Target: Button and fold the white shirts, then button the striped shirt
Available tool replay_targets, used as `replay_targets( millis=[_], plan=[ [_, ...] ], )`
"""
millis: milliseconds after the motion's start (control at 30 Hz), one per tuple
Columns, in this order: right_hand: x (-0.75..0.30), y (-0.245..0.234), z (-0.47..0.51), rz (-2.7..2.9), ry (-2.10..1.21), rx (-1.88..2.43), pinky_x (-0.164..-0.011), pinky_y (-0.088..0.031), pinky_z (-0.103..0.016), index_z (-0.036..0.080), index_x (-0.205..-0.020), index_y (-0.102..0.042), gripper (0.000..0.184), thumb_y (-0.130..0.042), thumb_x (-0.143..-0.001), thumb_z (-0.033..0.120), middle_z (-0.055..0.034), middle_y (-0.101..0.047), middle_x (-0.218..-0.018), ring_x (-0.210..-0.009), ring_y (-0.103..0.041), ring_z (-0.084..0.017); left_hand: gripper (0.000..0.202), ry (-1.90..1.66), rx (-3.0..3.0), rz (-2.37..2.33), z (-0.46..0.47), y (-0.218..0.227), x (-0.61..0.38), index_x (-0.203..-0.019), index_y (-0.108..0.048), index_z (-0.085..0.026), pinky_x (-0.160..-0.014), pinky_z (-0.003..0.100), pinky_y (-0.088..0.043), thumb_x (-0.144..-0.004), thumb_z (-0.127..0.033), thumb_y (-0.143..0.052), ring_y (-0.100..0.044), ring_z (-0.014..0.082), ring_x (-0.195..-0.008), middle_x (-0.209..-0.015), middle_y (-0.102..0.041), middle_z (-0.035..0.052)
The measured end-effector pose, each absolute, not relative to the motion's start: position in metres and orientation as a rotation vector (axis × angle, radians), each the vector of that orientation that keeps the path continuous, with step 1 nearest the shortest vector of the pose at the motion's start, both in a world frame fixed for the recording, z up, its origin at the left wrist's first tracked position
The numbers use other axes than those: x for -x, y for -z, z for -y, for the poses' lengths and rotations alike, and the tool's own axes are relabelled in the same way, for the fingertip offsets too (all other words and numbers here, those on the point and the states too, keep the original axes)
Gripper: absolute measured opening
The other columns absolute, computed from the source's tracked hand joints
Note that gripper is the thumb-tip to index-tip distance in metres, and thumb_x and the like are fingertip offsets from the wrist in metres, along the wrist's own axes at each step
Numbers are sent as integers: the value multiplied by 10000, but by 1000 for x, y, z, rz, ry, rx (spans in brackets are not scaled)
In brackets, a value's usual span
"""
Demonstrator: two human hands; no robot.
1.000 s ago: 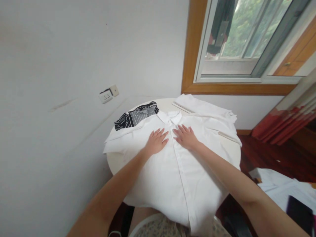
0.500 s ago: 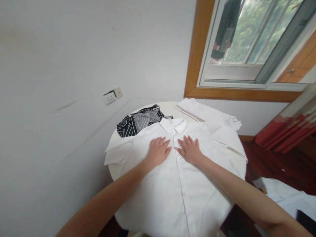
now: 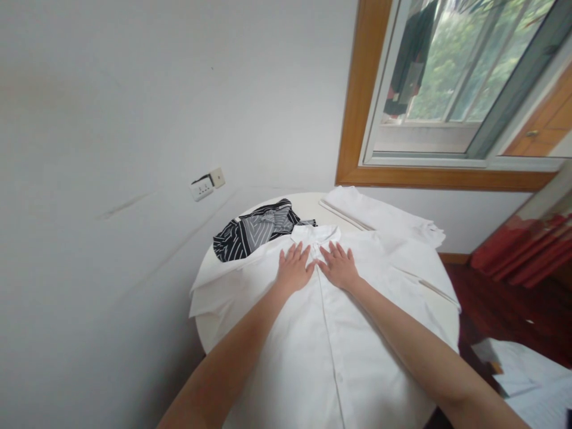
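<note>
A white button-up shirt [image 3: 304,339] lies spread front side up over a round white table [image 3: 206,326], its collar [image 3: 328,233] toward the far side. My left hand [image 3: 294,269] rests flat on the shirt just below the collar, left of the button placket, fingers spread. On the placket's other side my right hand [image 3: 338,267] also lies flat with fingers apart. The two thumbs almost meet at the placket. Each hand presses on the cloth without gripping it. Parts of the upper placket are hidden by the hands.
Behind the shirt's left shoulder lies a crumpled black-and-white striped garment [image 3: 254,231]. A folded white cloth [image 3: 384,214] sits at the back right. The wall with a socket [image 3: 202,189] borders the table's left. White papers [image 3: 527,369] are at the lower right.
Both hands have slid slightly up the shirt toward the collar and closer together. The collar points now look covered or turned up. The view has shifted slightly.
</note>
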State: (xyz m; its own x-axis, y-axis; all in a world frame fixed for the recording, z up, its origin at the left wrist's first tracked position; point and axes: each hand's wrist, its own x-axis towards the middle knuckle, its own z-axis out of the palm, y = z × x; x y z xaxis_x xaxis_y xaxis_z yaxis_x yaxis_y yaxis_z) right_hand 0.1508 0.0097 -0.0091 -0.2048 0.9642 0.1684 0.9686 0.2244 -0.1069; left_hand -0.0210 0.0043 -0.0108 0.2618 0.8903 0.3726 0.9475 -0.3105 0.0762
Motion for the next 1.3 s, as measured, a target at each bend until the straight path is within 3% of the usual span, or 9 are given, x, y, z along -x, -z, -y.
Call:
replay_targets(
  millis=[167,300,500,633,733,833,967,1067,1300],
  plan=[
    [-141,5,-21,2133,15,1943,-1083,-197,-554,247,-1494,-274,667,-210,-939,612,-137,-235,-1553,-1400,-249,-325,538,489,2352,1784,-4,9,20,-1426,-397,-293,-1079,636,-225,-923,-482,-358,-323,321,-1377,-1516,-334,91],
    [-133,7,-30,2063,-16,2021,-1091,-130,-584,191,-1502,-254,698,-184,-942,601,-168,-214,-1552,-1422,-174,-342,536,503,2356,1757,-5,12,21,-1411,-414,-275,-1093,596,-244,-923,-491,-364,-330,299,-1370,-1503,-365,88],
    [-134,11,-31,2076,4,2006,-1093,-98,-592,210,-1482,-311,683,-179,-938,602,-159,-238,-1547,-1422,-170,-341,449,534,2224,1660,-9,2,28,-1347,-491,-210,-1098,450,-286,-908,-256,-405,-378,267,-1322,-1421,-466,99],
    [-136,8,-30,2083,-25,2019,-1090,-102,-598,208,-1480,-313,681,-185,-937,598,-160,-232,-1549,-1423,-163,-341,498,436,2196,1540,-7,-21,57,-1384,-447,-211,-1025,436,-322,-898,-153,-354,-420,286,-1262,-1363,-505,121],
    [-135,6,-29,2090,-13,2019,-1084,-107,-605,204,-1482,-307,674,-184,-941,587,-167,-233,-1547,-1419,-172,-346,484,337,2086,1670,7,-37,95,-1369,-454,-180,-900,441,-376,-894,-173,-362,-508,316,-1101,-1198,-580,156],
    [-135,5,-28,2097,0,2031,-1080,-110,-610,202,-1478,-312,662,-183,-947,575,-169,-244,-1543,-1415,-182,-346,453,282,1963,1772,26,-46,134,-1311,-483,-136,-867,439,-382,-872,-236,-430,-500,333,-1067,-1157,-570,170],
    [-136,6,-27,2081,4,1999,-1072,-124,-620,192,-1454,-355,639,-223,-949,560,-182,-290,-1521,-1405,-206,-354,338,154,1877,1905,45,-49,172,-1114,-573,-137,-818,413,-403,-881,-335,-428,-513,321,-1013,-1067,-583,157],
    [-137,8,-27,2076,0,1964,-1070,-140,-617,191,-1434,-384,615,-261,-948,545,-186,-319,-1505,-1398,-221,-355,289,24,1894,1981,50,-50,191,-1003,-597,-151,-779,379,-420,-892,-310,-383,-542,295,-956,-977,-607,136],
    [-138,12,-27,2065,50,1936,-1065,-160,-618,188,-1418,-414,605,-273,-946,540,-183,-343,-1493,-1385,-250,-360,330,-167,1884,2062,65,-57,231,-949,-652,-165,-785,367,-438,-881,-309,-363,-568,291,-986,-989,-653,141]
  ],
)
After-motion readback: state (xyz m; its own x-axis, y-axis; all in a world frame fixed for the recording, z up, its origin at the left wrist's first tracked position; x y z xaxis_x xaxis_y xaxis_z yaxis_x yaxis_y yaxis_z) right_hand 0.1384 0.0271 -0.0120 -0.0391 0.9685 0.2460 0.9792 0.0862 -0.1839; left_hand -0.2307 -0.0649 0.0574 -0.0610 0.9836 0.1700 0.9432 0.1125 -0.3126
